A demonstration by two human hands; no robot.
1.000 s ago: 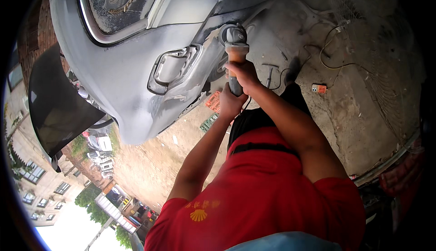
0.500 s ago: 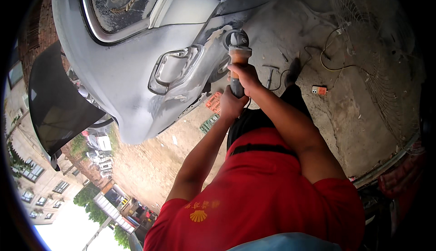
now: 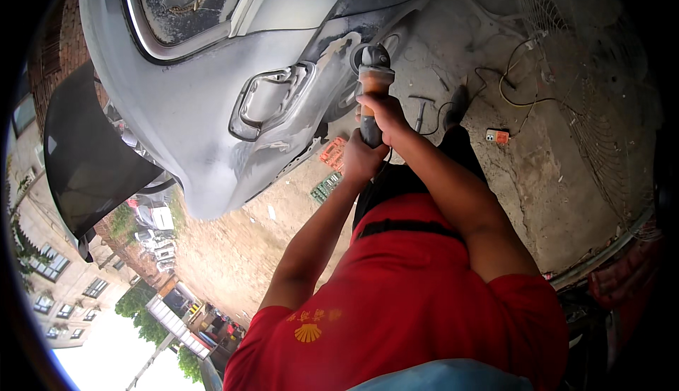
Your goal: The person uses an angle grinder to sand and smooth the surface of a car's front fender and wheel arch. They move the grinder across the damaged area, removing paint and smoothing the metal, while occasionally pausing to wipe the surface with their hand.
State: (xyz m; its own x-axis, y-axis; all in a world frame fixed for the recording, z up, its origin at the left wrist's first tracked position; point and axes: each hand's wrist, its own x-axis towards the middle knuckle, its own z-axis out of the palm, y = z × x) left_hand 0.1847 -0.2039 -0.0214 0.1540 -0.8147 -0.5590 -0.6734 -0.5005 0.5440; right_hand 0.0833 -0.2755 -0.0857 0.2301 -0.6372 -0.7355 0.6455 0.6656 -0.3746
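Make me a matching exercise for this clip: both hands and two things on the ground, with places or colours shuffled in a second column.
Column one
1. Left hand
2. Right hand
3. Socket block
4. Green tray

Column two
A. White and orange, on the ground
B. Around the rear end of the grinder
C. Next to the orange-red tray
D. Around the grinder's body, nearer its head

Pairs: 1-B, 2-D, 3-A, 4-C
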